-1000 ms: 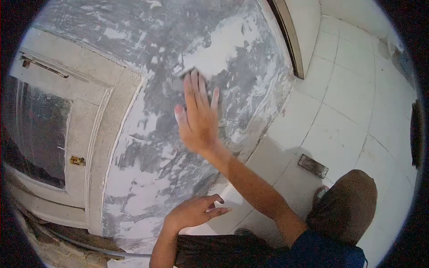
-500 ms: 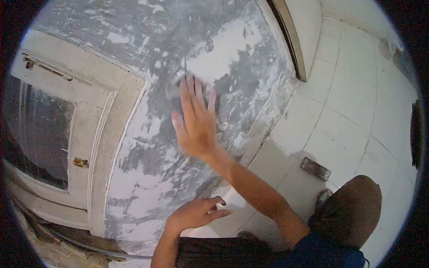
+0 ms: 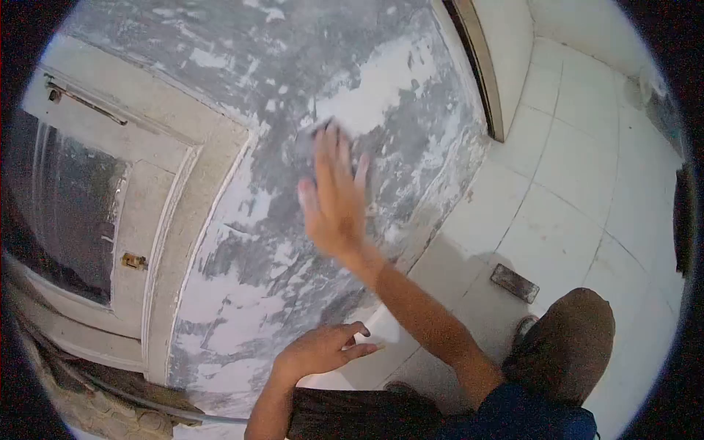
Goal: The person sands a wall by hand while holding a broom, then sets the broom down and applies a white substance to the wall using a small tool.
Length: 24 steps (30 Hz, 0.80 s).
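Note:
My right hand (image 3: pixel 339 202) lies flat against a wall (image 3: pixel 242 312) with patchy grey and white plaster, its fingers stretched out and smeared by motion. Around the fingertips shows a blurred dark grey patch; whether a thin sheet lies under them I cannot make out. White dust coats the thumb and fingertips. Lower down, my left hand (image 3: pixel 319 352) hangs over my leg, thumb and fingers apart, holding nothing. Its fingertips look dark. Just above the right fingers is a broad white patch of filler (image 3: pixel 367 99).
On the left is a cream door frame (image 3: pixel 180 213) with a glazed panel, a brass latch (image 3: pixel 133 261) and a handle (image 3: pixel 84 100). A dusty rectangular block (image 3: pixel 515 283) lies on the white tiled floor (image 3: pixel 561 213) near my knee (image 3: pixel 568 337). A dark-edged frame (image 3: pixel 477 73) stands top right.
My right hand has shifted slightly right in the view while staying on the wall, its fingers now closer together. The view has tilted a little; my left hand stays in place.

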### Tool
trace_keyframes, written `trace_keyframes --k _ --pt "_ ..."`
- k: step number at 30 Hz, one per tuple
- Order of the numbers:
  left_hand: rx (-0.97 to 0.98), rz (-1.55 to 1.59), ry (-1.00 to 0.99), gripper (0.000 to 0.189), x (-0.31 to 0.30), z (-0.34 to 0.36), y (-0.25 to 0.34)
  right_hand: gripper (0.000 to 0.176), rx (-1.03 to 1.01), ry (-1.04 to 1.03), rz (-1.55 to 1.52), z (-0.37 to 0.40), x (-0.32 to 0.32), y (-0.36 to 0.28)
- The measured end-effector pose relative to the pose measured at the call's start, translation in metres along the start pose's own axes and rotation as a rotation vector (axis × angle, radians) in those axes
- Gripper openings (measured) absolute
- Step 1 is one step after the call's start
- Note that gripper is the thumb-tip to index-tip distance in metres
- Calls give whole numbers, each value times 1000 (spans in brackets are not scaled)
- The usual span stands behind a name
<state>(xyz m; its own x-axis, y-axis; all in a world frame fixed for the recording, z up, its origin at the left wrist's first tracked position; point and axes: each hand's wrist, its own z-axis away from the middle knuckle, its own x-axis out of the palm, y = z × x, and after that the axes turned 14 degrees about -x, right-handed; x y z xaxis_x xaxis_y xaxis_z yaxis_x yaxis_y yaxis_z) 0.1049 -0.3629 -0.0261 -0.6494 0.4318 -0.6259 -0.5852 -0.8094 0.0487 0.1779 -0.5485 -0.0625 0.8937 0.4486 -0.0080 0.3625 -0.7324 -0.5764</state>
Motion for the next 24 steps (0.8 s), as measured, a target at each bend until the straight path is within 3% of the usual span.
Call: trace_keyframes --k 3,6,9,13,17,21,24 --pt "119 -27 71 54 4 -8 -12 83 -4 -44 -91 11 10 -11" --pt "30 20 10 54 1 -2 -4 75 19 140 15 -44 3 20" --pt "53 31 -14 57 1 2 0 72 71 101 82 -40 -6 32" --pt "52 8 26 57 0 -3 1 71 -6 -32 -57 15 2 -20" --pt "20 17 -11 58 -2 0 7 80 -31 94 83 -39 -1 15" --pt "35 -11 7 59 -1 6 14 82 -11 95 94 -38 -4 14" --pt "76 -15 29 59 -1 1 11 74 -105 -40 3 -11 -4 -7"
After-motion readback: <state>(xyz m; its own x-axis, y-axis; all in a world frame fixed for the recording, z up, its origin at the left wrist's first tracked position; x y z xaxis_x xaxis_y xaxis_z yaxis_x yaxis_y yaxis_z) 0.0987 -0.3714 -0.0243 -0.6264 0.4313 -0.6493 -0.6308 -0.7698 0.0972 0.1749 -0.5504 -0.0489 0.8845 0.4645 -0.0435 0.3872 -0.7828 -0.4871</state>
